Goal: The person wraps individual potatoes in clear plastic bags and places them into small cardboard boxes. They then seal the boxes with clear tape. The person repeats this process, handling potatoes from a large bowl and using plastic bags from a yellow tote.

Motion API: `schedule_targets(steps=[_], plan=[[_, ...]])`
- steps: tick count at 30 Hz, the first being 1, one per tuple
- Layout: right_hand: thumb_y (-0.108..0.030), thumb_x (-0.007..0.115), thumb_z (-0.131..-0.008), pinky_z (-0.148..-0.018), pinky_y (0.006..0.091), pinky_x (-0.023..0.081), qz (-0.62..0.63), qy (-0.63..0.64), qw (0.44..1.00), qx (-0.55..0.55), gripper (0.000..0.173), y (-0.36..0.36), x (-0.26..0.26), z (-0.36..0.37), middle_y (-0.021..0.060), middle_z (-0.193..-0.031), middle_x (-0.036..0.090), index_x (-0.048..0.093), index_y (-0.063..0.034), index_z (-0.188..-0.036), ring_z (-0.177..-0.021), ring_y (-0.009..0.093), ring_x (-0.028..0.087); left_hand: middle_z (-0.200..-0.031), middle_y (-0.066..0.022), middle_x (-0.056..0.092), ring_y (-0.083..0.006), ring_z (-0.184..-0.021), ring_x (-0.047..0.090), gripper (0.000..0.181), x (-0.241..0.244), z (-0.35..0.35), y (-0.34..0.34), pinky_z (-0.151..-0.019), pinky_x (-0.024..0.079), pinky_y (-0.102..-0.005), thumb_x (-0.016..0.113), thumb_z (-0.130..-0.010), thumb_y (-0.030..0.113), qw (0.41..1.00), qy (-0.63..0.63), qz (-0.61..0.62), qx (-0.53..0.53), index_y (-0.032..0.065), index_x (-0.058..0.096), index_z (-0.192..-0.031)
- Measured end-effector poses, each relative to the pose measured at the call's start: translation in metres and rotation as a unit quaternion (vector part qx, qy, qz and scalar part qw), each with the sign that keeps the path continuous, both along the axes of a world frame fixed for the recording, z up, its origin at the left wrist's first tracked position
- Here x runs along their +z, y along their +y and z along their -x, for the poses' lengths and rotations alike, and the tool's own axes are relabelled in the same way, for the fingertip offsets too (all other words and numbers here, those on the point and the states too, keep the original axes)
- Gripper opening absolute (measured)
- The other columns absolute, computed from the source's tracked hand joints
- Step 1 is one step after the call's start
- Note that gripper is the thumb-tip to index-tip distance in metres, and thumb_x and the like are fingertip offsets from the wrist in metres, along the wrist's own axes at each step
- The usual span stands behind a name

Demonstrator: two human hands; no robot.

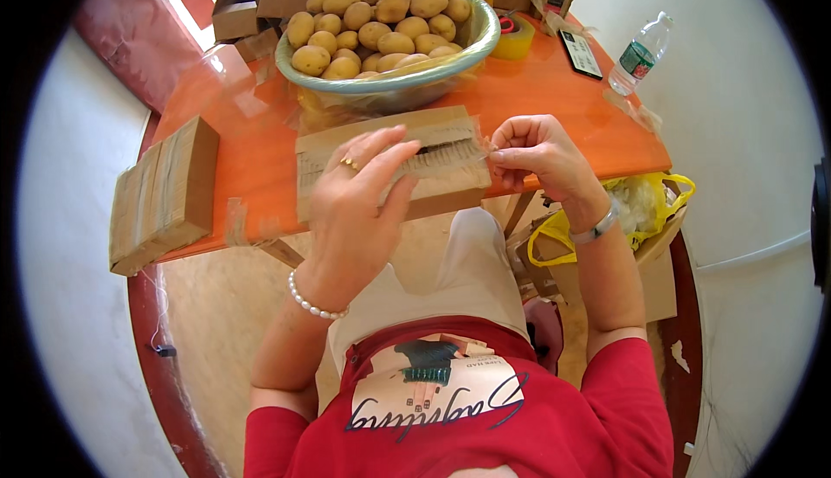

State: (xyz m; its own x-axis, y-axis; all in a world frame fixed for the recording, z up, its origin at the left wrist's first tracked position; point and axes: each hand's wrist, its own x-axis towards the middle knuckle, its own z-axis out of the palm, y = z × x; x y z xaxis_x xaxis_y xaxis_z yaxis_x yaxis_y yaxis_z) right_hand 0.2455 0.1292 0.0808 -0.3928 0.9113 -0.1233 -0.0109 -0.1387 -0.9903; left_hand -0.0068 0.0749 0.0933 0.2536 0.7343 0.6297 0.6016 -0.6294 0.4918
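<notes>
A flat cardboard box (448, 182) lies at the front edge of the orange table, with clear, wrinkled tape along its top and a dark gap in the seam. My left hand (363, 192) is over the left part of this box, fingers apart; whether it touches the cardboard is not clear. At the box's right end, my right hand (535, 150) pinches the end of a strip of clear tape (483, 145) between thumb and forefinger. Just behind the box stands a large basin (389, 85) lined with thin plastic and heaped with potatoes (395, 43).
Taped cardboard boxes (165, 186) stand at the table's left edge. Behind the basin are more cartons (292, 0). A tape roll (516, 39), a phone (580, 54) and a plastic bottle (639, 56) are at the right. Below hangs a yellow plastic bag (552, 238).
</notes>
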Motion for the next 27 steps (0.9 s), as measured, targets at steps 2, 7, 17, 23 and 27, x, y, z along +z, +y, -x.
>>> schedule_targets(steps=[2, 7, 17, 23, 27], plan=[[-0.005, 0.069, -0.081, -0.048, 0.0193, 0.046, -0.003, 0.0, 1.0, -0.002, 0.01, -0.003, 0.004, 0.002, 0.005, -0.071, 0.064, 0.063, 0.0018, -0.085, -0.055, 0.008, 0.059, -0.117, -0.0141, 0.063, -0.0326, -0.114, 0.056, 0.028, 0.012, -0.01, 0.006, -0.099, 0.043, -0.0417, 0.068, -0.077, 0.004, 0.998, 0.027, -0.054, -0.032, 0.0035, 0.066, -0.105], [-0.006, 0.07, -0.082, -0.049, 0.0188, 0.046, -0.033, 0.005, 0.999, -0.013, 0.011, -0.007, 0.01, 0.01, 0.004, -0.07, 0.063, 0.063, 0.0022, -0.084, -0.056, 0.007, 0.059, -0.125, -0.0136, 0.06, -0.0325, -0.121, 0.052, 0.026, 0.02, -0.035, 0.045, -0.103, 0.039, -0.0422, 0.066, -0.082, 0.009, 0.98, 0.129, -0.076, -0.134, 0.0029, 0.066, -0.107], [-0.008, 0.07, -0.082, -0.046, 0.0189, 0.047, -0.038, 0.002, 0.999, -0.004, 0.012, -0.005, 0.011, 0.011, 0.0042, -0.066, 0.063, 0.063, 0.0015, -0.084, -0.052, 0.008, 0.061, -0.082, -0.0128, 0.067, -0.0196, -0.073, 0.062, 0.016, 0.004, -0.034, 0.075, -0.067, 0.049, -0.0321, 0.064, -0.083, 0.013, 0.945, -0.038, 0.214, -0.245, -0.001, 0.068, -0.088], [-0.009, 0.07, -0.081, -0.046, 0.0188, 0.047, -0.023, 0.001, 1.0, -0.019, 0.011, -0.005, 0.006, 0.015, 0.0039, -0.067, 0.063, 0.063, 0.0007, -0.083, -0.052, 0.009, 0.061, -0.072, -0.0092, 0.065, -0.0115, -0.065, 0.057, 0.016, 0.007, -0.035, 0.076, -0.064, 0.048, -0.0275, 0.066, -0.082, 0.014, 0.945, -0.042, 0.245, -0.213, -0.0018, 0.068, -0.086], [-0.009, 0.07, -0.08, -0.046, 0.0187, 0.047, -0.015, 0.008, 0.999, -0.032, 0.012, -0.008, 0.005, 0.017, 0.0033, -0.066, 0.062, 0.063, 0.0007, -0.083, -0.052, 0.008, 0.059, -0.08, -0.0021, 0.066, -0.0079, -0.075, 0.056, 0.013, 0.011, -0.033, 0.074, -0.073, 0.047, -0.0246, 0.065, -0.084, 0.009, 0.941, -0.032, 0.265, -0.209, -0.0035, 0.066, -0.085]])
